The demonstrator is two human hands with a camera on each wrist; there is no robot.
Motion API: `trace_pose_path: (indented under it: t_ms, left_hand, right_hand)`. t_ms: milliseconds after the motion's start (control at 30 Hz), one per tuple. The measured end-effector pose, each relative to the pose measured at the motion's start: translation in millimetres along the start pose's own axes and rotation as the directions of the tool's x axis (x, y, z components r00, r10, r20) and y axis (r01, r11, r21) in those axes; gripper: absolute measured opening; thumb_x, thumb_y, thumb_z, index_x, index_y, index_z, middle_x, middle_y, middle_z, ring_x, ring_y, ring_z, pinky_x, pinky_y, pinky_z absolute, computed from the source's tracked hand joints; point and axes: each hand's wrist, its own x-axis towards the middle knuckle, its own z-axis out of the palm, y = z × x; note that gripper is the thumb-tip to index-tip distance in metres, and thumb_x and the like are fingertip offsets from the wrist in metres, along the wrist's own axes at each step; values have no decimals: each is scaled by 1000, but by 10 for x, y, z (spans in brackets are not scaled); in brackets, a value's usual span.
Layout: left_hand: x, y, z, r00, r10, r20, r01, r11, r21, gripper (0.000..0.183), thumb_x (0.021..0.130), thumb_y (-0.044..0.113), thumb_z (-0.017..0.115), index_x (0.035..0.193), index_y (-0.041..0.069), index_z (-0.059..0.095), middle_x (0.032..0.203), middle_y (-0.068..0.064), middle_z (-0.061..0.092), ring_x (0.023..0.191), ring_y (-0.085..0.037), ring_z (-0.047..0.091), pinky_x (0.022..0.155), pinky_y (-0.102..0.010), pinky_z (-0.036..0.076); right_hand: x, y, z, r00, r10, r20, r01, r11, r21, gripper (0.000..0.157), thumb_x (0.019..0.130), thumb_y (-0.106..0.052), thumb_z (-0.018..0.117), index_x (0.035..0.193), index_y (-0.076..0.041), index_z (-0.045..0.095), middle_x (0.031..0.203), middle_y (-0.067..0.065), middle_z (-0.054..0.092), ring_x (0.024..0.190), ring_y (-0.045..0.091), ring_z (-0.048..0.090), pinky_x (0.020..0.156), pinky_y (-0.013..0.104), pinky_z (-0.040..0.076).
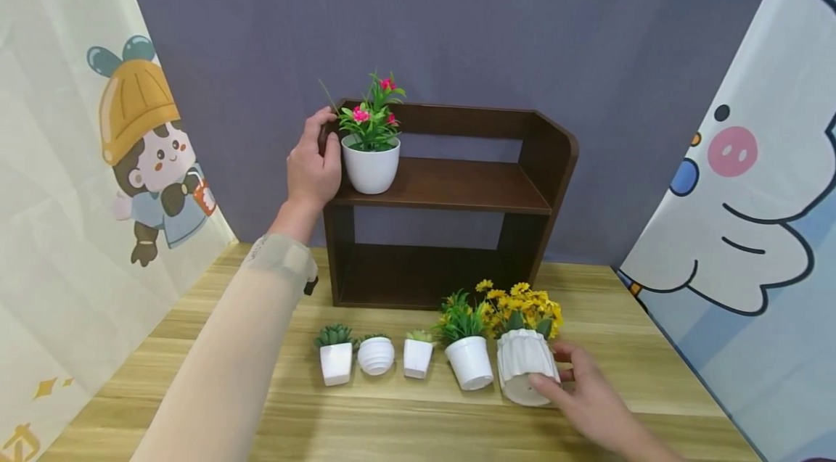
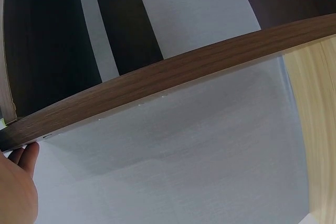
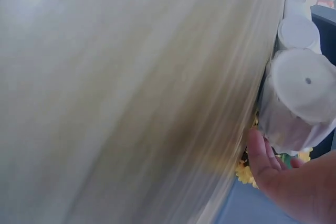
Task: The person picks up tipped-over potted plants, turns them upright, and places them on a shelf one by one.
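At the upper left of a dark brown two-tier shelf (image 1: 470,183), my left hand (image 1: 315,165) grips the side panel (image 2: 173,69). Its thumb lies beside a white pot (image 1: 372,170) with pink flowers, which stands upright on the upper tier. In the left wrist view, fingers (image 2: 30,156) rest against the panel's outer face. My right hand (image 1: 591,397) holds a ribbed white pot of yellow flowers (image 1: 525,360) by its right side, thumb near the base. This pot lies on the table, its round base (image 3: 304,85) facing the right wrist camera.
Left of the yellow flowers, several smaller white pots line the wooden table (image 1: 392,426): a leafy orange-flowered plant (image 1: 470,360), a small square pot (image 1: 418,357), a round ribbed pot (image 1: 375,355) and a succulent (image 1: 336,360). A grey curtain (image 1: 457,19) hangs behind the shelf.
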Motion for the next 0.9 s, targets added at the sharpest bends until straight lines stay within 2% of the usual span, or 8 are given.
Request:
trace_pose_path:
  t_ms: [167,267,367,500,700,900]
  left_hand:
    - [1,-4,1,1000,0,-2,0,1000,0,40,113,26,48,150,16,60,162,-3,62,123,-46,72,101,-64,53]
    - [2,-6,0,1000,-4,-1,4,1000,7,40,113,26,48,150,17,60,162,-2,62,120,-47,72,98,-65,54]
    - [1,-6,-3,1000,-8,5,8,1000,8,41,113,27,48,151,18,59,162,-2,61,113,-48,73,95,-65,53]
    - [-2,0,2,1000,-9,9,9,1000,2,41,113,26,48,151,17,59,163,-2,61,109,-48,73,93,-65,53]
    - [0,0,10,1000,-1,5,1,1000,5,40,113,25,48,151,16,59,162,-4,62,107,-47,72,93,-65,53]
    - [3,-7,13,1000,3,-7,-3,1000,5,40,113,25,49,150,15,60,161,-5,63,111,-48,73,96,-65,54]
  right_hand:
    - [45,-31,49,1000,29,7,-29,1000,1,98,101,-53,75,162,10,32,152,29,54,111,22,65,77,26,58]
    - [80,-40,65,1000,25,0,-25,1000,-14,100,101,-56,75,161,12,33,150,30,56,111,23,67,80,30,61]
    - [105,-45,80,1000,9,-8,-10,998,-56,102,101,-60,72,160,14,33,150,33,56,120,33,70,93,43,64]
    - [113,-53,97,1000,-1,-11,0,996,-88,105,102,-65,68,159,16,33,152,36,55,134,45,65,106,58,58]
    - [126,-79,114,1000,6,-3,-7,996,-93,108,102,-68,66,159,17,32,155,39,53,141,51,59,113,65,50]
    - [167,-114,118,999,35,13,-33,995,-95,112,102,-71,63,160,18,30,158,41,49,144,54,56,113,66,49]
